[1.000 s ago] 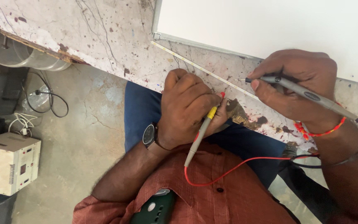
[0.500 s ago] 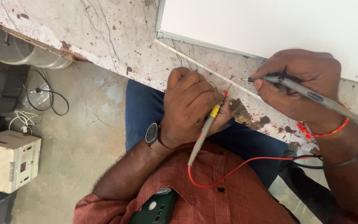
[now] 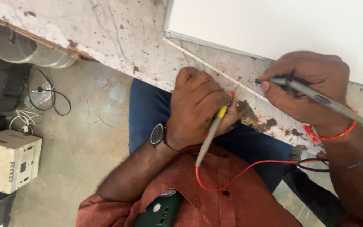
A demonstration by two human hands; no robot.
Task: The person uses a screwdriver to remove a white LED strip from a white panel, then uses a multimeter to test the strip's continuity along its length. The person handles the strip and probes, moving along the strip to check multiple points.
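My left hand (image 3: 200,107) is closed around a grey test probe with a yellow band and red tip (image 3: 215,126). Its tip rests on a thin white strip (image 3: 209,64) that lies across the stained marble table (image 3: 118,38). A red lead (image 3: 248,170) runs from that probe over my lap. My right hand (image 3: 311,90) grips a second grey probe (image 3: 311,94); its metal point sits on the same strip, a little to the right of the first. A black lead (image 3: 314,164) trails by my right wrist.
A large white panel (image 3: 282,29) lies on the table behind the strip. On the concrete floor at left stand a beige box-shaped device (image 3: 9,162), tangled cables (image 3: 43,94) and a clear plastic container (image 3: 22,48). A green phone (image 3: 160,212) sits in my shirt pocket.
Both hands stay on the strip. The right probe tip has shifted only slightly along it; the view has moved a little.
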